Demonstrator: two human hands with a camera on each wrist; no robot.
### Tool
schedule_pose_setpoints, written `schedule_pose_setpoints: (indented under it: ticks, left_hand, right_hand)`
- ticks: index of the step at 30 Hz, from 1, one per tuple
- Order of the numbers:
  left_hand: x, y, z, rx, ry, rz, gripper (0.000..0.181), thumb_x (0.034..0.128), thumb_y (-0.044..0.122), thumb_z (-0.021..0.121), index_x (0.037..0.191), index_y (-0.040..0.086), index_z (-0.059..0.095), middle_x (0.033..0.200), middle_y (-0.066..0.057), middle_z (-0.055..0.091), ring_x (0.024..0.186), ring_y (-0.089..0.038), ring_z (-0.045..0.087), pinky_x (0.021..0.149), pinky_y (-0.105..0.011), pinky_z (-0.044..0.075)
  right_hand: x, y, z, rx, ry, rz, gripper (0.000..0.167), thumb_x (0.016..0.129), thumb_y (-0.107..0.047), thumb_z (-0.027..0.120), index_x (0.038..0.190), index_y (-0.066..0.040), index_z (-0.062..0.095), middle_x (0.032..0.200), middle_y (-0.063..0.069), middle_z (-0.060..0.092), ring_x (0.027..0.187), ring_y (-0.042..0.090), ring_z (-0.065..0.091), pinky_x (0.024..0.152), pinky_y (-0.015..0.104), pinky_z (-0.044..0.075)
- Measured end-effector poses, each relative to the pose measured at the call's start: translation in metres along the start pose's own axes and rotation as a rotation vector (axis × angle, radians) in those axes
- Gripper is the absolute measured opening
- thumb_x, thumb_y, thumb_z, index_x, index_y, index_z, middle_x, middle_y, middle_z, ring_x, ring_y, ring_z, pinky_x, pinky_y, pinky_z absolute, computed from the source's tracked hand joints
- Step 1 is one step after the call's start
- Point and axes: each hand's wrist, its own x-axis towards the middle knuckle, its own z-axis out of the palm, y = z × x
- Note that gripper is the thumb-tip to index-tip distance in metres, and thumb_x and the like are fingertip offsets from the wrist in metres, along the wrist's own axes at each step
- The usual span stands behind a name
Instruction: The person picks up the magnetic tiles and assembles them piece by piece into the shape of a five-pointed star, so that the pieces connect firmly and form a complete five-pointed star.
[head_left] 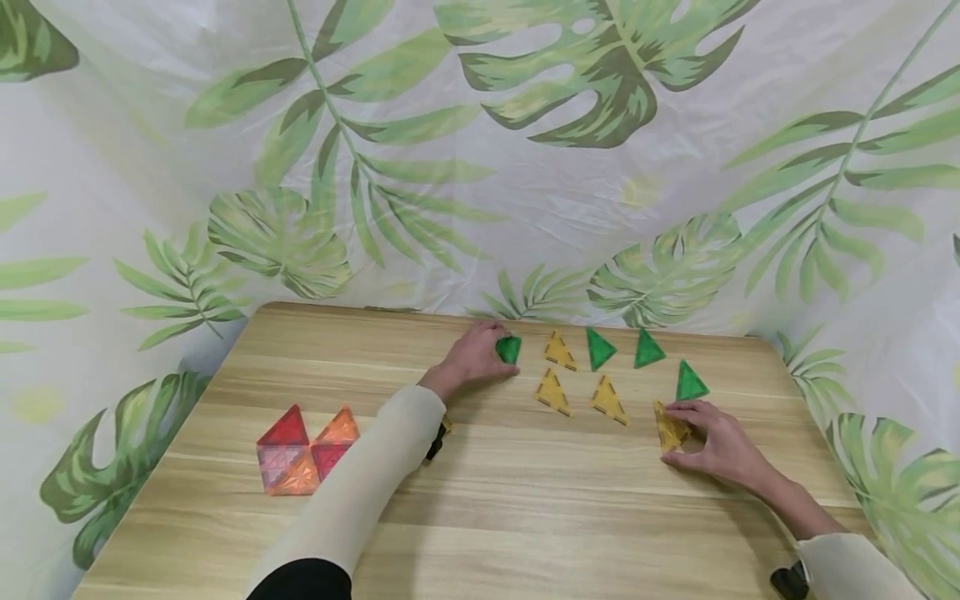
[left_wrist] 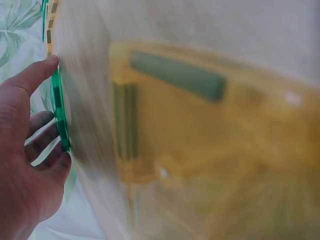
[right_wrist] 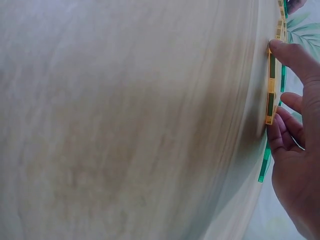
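At the back of the table, my left hand (head_left: 474,360) holds a green triangular tile (head_left: 509,349) between thumb and fingers. The left wrist view shows this green tile (left_wrist: 59,110) edge-on, the thumb at one end and fingertips at the other. My right hand (head_left: 716,442) pinches a yellow triangular tile (head_left: 669,429) at the right, its fingers covering part of it. In the right wrist view the yellow tile (right_wrist: 271,85) lies between thumb and fingers. A green tile (head_left: 691,382) is just behind that hand. A large blurred yellow tile (left_wrist: 200,130) fills much of the left wrist view.
Yellow triangles (head_left: 559,350) and green triangles (head_left: 600,348) lie spread along the back of the wooden table (head_left: 570,517). At the left, red, orange and pink tiles (head_left: 294,475) lie joined, partly behind my left sleeve (head_left: 375,475). A leaf-patterned cloth (head_left: 525,208) hangs behind.
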Motion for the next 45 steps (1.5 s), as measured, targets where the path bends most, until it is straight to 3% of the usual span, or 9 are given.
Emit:
schedule_pose_setpoints:
  ticks: [5, 8, 11, 15, 24, 32, 40, 43, 45]
  left_hand:
    - [-0.009, 0.001, -0.006, 0.024, -0.013, 0.041, 0.074, 0.087, 0.045, 0.086, 0.146, 0.006, 0.063, 0.154, -0.017, 0.053, 0.145, -0.035, 0.046, 0.112, -0.049, 0.05]
    - [-0.017, 0.003, -0.011, 0.031, -0.022, 0.075, 0.073, 0.0862, 0.044, 0.087, 0.144, 0.006, 0.064, 0.149, -0.016, 0.057, 0.141, -0.034, 0.05, 0.104, -0.047, 0.055]
    - [-0.026, 0.004, -0.016, 0.051, -0.033, 0.114, 0.072, 0.0861, 0.045, 0.087, 0.143, 0.007, 0.065, 0.146, -0.015, 0.059, 0.136, -0.033, 0.053, 0.099, -0.045, 0.057]
    - [-0.042, 0.007, -0.02, 0.075, -0.065, 0.137, 0.074, 0.0864, 0.047, 0.087, 0.145, 0.009, 0.064, 0.144, -0.012, 0.06, 0.131, -0.031, 0.056, 0.095, -0.044, 0.058]
    - [-0.078, 0.014, -0.02, 0.076, -0.109, 0.237, 0.07, 0.0841, 0.049, 0.088, 0.14, 0.011, 0.069, 0.138, -0.009, 0.063, 0.123, -0.027, 0.059, 0.089, -0.041, 0.061]
    - [-0.1, 0.025, -0.012, 0.073, -0.137, 0.288, 0.07, 0.083, 0.051, 0.089, 0.138, 0.012, 0.07, 0.132, -0.006, 0.065, 0.117, -0.022, 0.059, 0.085, -0.037, 0.061]
    - [-0.112, 0.034, -0.003, 0.17, -0.147, 0.294, 0.073, 0.0832, 0.062, 0.084, 0.139, 0.018, 0.069, 0.131, -0.002, 0.065, 0.118, -0.02, 0.059, 0.084, -0.04, 0.061]
    - [-0.114, 0.036, -0.001, 0.219, -0.129, 0.313, 0.073, 0.0842, 0.064, 0.082, 0.139, 0.018, 0.069, 0.13, -0.002, 0.065, 0.117, -0.02, 0.059, 0.085, -0.04, 0.061]
    - [-0.115, 0.037, 0.0, 0.239, -0.112, 0.323, 0.073, 0.0844, 0.066, 0.08, 0.139, 0.019, 0.068, 0.129, -0.002, 0.065, 0.116, -0.02, 0.059, 0.084, -0.039, 0.061]
  right_hand:
    - [0.0, 0.001, 0.001, -0.007, 0.006, -0.014, 0.064, 0.064, -0.024, 0.102, 0.118, -0.002, 0.078, 0.121, 0.013, 0.072, 0.107, 0.036, 0.069, 0.087, 0.048, 0.058]
    - [0.001, 0.0, 0.001, -0.002, 0.02, -0.034, 0.064, 0.062, -0.022, 0.103, 0.118, -0.001, 0.079, 0.121, 0.012, 0.072, 0.106, 0.035, 0.069, 0.091, 0.028, 0.056]
    - [0.003, -0.002, 0.0, 0.011, 0.046, -0.063, 0.065, 0.06, -0.019, 0.103, 0.117, 0.0, 0.079, 0.121, 0.013, 0.072, 0.106, 0.034, 0.069, 0.096, 0.008, 0.043]
    - [0.008, -0.008, -0.003, 0.021, 0.071, -0.102, 0.066, 0.057, -0.016, 0.103, 0.116, 0.0, 0.079, 0.121, 0.014, 0.072, 0.106, 0.034, 0.069, 0.099, 0.001, 0.034]
    - [0.02, -0.033, -0.007, 0.047, 0.055, -0.176, 0.063, 0.061, -0.019, 0.101, 0.118, -0.002, 0.079, 0.124, 0.013, 0.072, 0.11, 0.033, 0.068, 0.101, 0.004, 0.036]
    - [0.031, -0.054, 0.004, 0.094, 0.043, -0.271, 0.062, 0.066, -0.024, 0.101, 0.12, -0.003, 0.078, 0.127, 0.013, 0.071, 0.113, 0.031, 0.066, 0.102, 0.011, 0.043]
    - [0.038, -0.076, 0.016, 0.112, -0.004, -0.306, 0.065, 0.068, -0.024, 0.101, 0.123, -0.002, 0.077, 0.129, 0.012, 0.069, 0.116, 0.032, 0.067, 0.093, 0.037, 0.059]
    - [0.041, -0.081, 0.019, 0.126, -0.02, -0.308, 0.066, 0.068, -0.024, 0.1, 0.124, -0.001, 0.076, 0.13, 0.014, 0.069, 0.117, 0.033, 0.067, 0.089, 0.047, 0.061]
    - [0.043, -0.084, 0.021, 0.133, -0.019, -0.318, 0.066, 0.068, -0.025, 0.1, 0.124, -0.001, 0.076, 0.13, 0.015, 0.069, 0.117, 0.034, 0.067, 0.09, 0.048, 0.061]
